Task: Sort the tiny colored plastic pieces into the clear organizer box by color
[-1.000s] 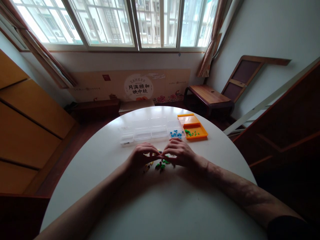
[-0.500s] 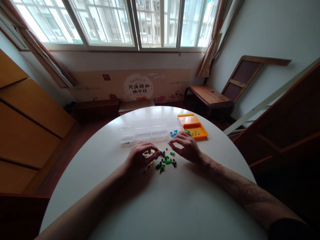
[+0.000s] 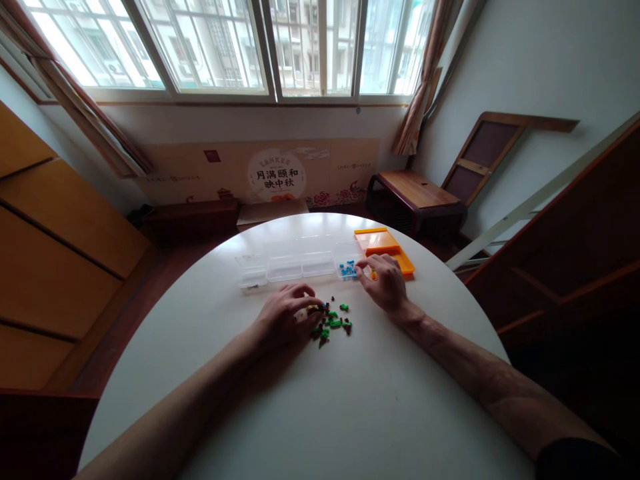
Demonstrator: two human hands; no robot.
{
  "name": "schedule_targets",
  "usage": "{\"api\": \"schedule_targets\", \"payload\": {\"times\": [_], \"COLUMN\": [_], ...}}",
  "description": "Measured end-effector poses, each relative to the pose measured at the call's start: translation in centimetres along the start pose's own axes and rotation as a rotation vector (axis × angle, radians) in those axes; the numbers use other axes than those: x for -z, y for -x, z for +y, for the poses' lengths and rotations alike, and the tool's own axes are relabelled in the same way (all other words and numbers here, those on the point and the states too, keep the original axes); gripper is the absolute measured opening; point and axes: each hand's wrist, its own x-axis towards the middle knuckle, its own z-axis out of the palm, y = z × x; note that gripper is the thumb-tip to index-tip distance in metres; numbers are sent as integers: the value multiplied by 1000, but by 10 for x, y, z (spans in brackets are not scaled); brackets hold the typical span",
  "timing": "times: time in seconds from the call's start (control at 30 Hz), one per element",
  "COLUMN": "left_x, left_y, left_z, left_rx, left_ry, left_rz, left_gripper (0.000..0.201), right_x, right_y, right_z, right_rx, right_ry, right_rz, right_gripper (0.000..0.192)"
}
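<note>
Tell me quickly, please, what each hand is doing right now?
Left hand: resting on the loose pieces; grip cannot be told.
Right hand: over the orange tray; grip cannot be told.

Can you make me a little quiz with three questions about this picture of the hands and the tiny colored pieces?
1. True or false: the left hand rests at the loose pile of small pieces on the white table.
2. Which colour are the pieces in the end compartment of the clear box, next to the right hand? A red, B blue, C white.
3. Fill in: the right hand is over the near end of the ______ tray.

Key: 1 true; 2 B; 3 orange.
</note>
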Motion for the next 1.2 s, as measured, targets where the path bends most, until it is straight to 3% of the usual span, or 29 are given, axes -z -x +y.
{"api": "schedule_targets", "payload": {"times": [0.13, 0.3, 0.5, 0.77, 1.03, 1.2], "left_x": [1, 0, 5, 5, -1, 0], "left_y": [-1, 1, 1, 0, 1, 2], "left_z": [0, -1, 1, 0, -5, -4], "left_rx": [-15, -18, -39, 80, 65, 69], "left_ry": [15, 53, 85, 90, 8, -17], "left_rz": [-8, -40, -42, -2, -5, -5], "left_gripper": [8, 10, 5, 10, 13, 11], "right_x": [4, 6, 3, 4, 3, 5], "right_y": [0, 5, 10, 9, 11, 10], "right_z": [-9, -24, -34, -34, -37, -39], "right_rx": [85, 348, 583, 590, 587, 581], "right_ry": [-121, -290, -270, -273, -293, -293], "right_rz": [-48, -204, -371, -402, -422, -406], "right_gripper": [9, 9, 16, 8, 19, 14]}}
